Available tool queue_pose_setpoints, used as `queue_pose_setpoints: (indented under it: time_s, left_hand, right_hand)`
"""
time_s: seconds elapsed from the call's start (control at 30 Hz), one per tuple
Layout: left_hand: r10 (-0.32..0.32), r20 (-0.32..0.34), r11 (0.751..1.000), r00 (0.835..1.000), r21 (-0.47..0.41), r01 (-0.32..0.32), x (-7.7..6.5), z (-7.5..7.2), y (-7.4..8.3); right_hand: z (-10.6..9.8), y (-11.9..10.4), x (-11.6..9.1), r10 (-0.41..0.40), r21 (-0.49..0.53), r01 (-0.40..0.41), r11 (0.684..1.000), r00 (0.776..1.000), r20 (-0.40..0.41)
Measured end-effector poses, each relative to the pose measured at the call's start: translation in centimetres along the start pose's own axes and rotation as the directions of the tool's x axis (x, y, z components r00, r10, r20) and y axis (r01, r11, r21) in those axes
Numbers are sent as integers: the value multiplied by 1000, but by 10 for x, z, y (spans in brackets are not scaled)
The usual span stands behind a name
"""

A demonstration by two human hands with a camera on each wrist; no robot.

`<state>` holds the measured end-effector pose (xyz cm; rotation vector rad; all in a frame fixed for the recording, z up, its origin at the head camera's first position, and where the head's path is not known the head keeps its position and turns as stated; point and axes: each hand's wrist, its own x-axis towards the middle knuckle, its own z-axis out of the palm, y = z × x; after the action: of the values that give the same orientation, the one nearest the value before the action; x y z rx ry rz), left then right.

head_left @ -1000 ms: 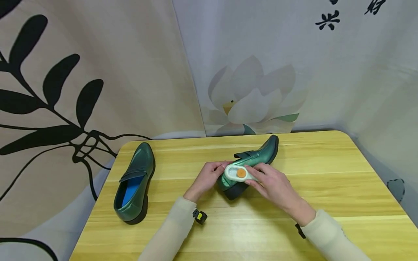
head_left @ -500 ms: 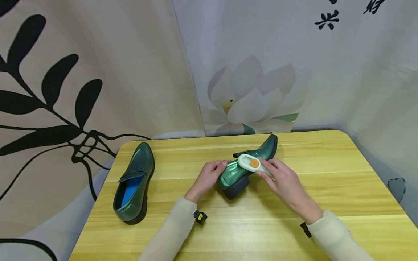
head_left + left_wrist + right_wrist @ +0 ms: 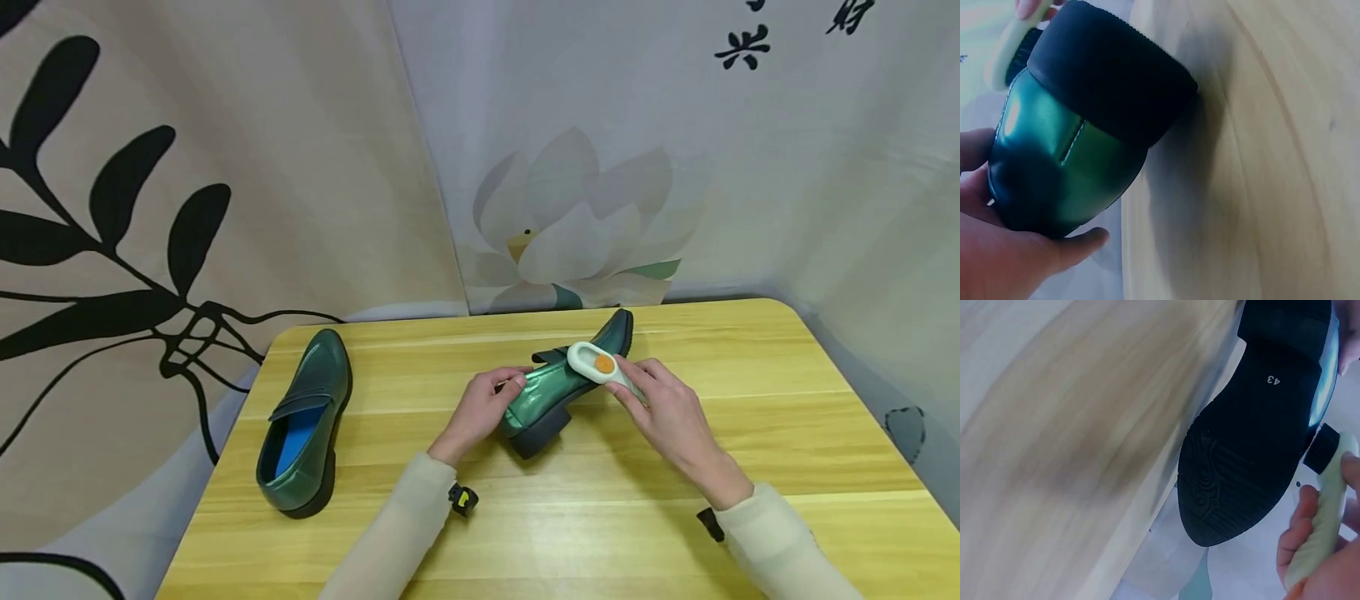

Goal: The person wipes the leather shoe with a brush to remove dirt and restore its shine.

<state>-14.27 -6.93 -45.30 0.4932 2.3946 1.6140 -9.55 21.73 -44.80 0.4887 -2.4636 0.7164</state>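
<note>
In the head view my left hand (image 3: pixel 480 408) grips a green loafer (image 3: pixel 543 396) by the collar near its heel. The loafer is tilted on its side, toe pointing away to the right, and its black sole (image 3: pixel 1247 437) marked 43 shows in the right wrist view. My right hand (image 3: pixel 671 412) holds a white-handled shoe brush (image 3: pixel 581 360) with an orange spot. Its dark bristles (image 3: pixel 1322 450) are at the loafer's side, near the middle; whether they touch is hard to tell. The left wrist view shows the loafer's heel (image 3: pixel 1110 75) close up.
A second green loafer (image 3: pixel 307 421) with a blue insole stands upright on the left of the wooden table (image 3: pixel 420 367). A printed curtain (image 3: pixel 337 167) hangs behind the table's back edge.
My right hand has moved the brush along the loafer's side, from near the heel toward the toe, rightward and away. My left hand keeps its grip and the loafer stays nearly in place.
</note>
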Motion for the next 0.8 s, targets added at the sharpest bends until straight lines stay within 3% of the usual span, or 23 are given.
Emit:
queue_pose_setpoints:
  time_s: [0.17, 0.3, 0.4, 0.5, 0.63, 0.8]
  left_hand:
    - [72, 4, 997, 997, -21, -72, 1, -1, 0]
    - [152, 23, 985, 988, 75, -154, 5, -11, 4]
    - [239, 72, 954, 968, 170, -248, 10, -21, 8]
    - [314, 146, 907, 938, 247, -342, 13, -29, 10]
    - [351, 219, 857, 911, 318, -406, 13, -35, 7]
    - [348, 230, 845, 909, 344, -410, 10, -36, -1]
  right_hand:
    - [-9, 2, 1, 20, 35, -18, 999, 998, -68]
    - [-21, 7, 1, 55, 42, -50, 998, 991, -121]
    - [-28, 12, -1, 73, 46, -68, 997, 988, -137]
    - [-32, 17, -5, 83, 53, -76, 996, 987, -136]
    - [-35, 21, -9, 98, 56, -92, 994, 989, -112]
    - [-34, 19, -15, 123, 48, -120, 992, 990, -66]
